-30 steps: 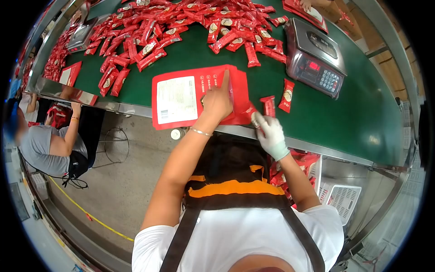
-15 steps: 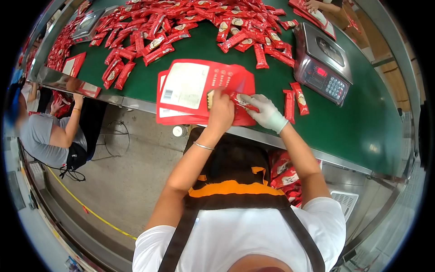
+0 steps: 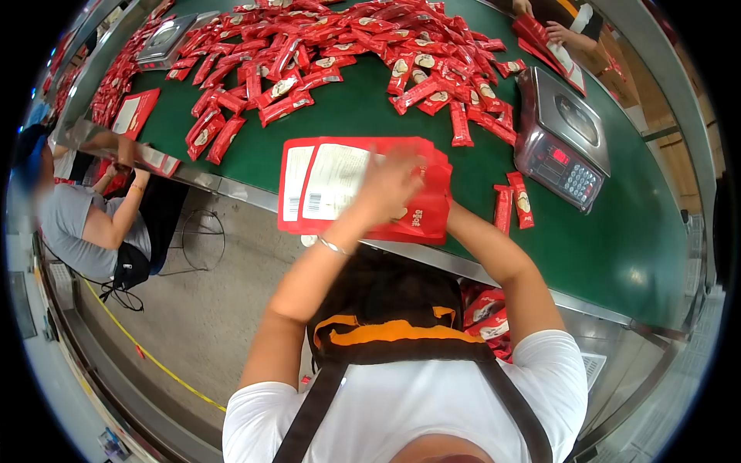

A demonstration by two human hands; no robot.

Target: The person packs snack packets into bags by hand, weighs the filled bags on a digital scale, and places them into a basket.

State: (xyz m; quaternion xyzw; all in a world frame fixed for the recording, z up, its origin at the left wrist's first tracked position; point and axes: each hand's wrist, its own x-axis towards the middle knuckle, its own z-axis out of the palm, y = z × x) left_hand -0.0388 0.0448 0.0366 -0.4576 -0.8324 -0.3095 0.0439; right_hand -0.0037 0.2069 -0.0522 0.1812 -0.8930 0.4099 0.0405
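Note:
A red pouch with a white label and barcode lies on top of another like it at the table's near edge. My left hand is over the pouch's face, smeared by motion, so its finger pose is unclear. My right forearm reaches to the pouch's right side; the hand itself is hidden behind or inside the pouch. Two small red sachets, one sachet and another sachet, lie to the right of the pouches.
A large heap of red sachets covers the far side of the green table. A digital scale stands at right, a second scale at far left. A co-worker's hand holds red pouches at top right; another person sits at left.
The red sachet my hands held is out of sight. My right hand has gone out of view at the pouch's right side, and my left hand has moved over the pouch's face.

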